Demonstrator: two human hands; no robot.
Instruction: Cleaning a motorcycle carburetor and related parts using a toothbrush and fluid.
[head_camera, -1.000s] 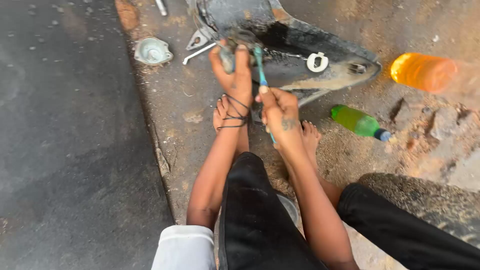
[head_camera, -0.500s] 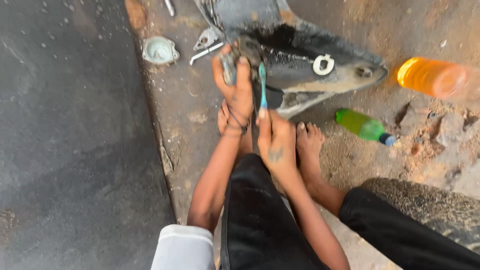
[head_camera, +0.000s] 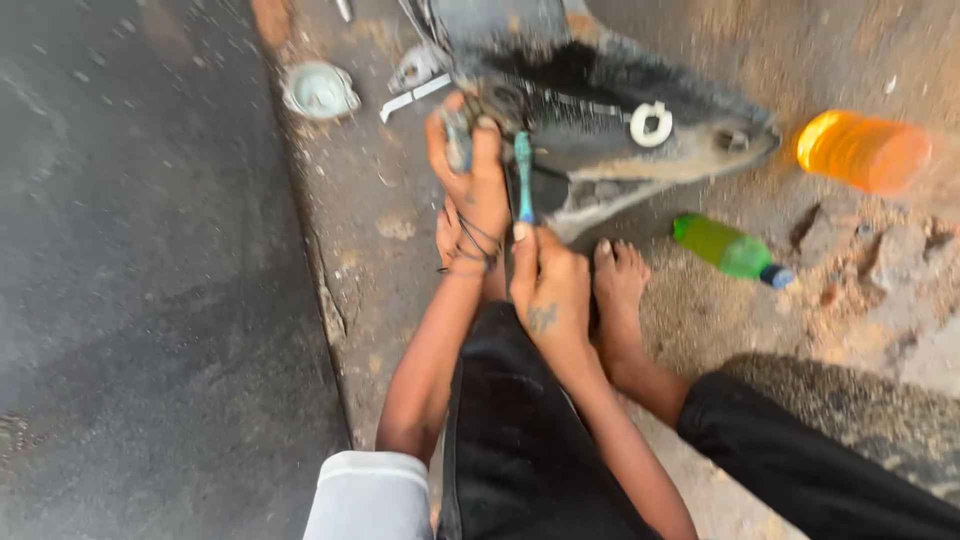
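While the left hand (head_camera: 470, 190) clasps a small metal part (head_camera: 458, 148) against the dark casing (head_camera: 600, 110), the right hand's (head_camera: 550, 290) grip closes on a teal-handled tool (head_camera: 522, 180), its long axis pointing straight ahead, just right of the part.

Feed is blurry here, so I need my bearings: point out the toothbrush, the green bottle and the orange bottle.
toothbrush (head_camera: 523, 180): head view, on its blue-green handle above the right hand.
green bottle (head_camera: 722, 246): head view, on the middle of its body.
orange bottle (head_camera: 862, 150): head view, on the middle of its body.
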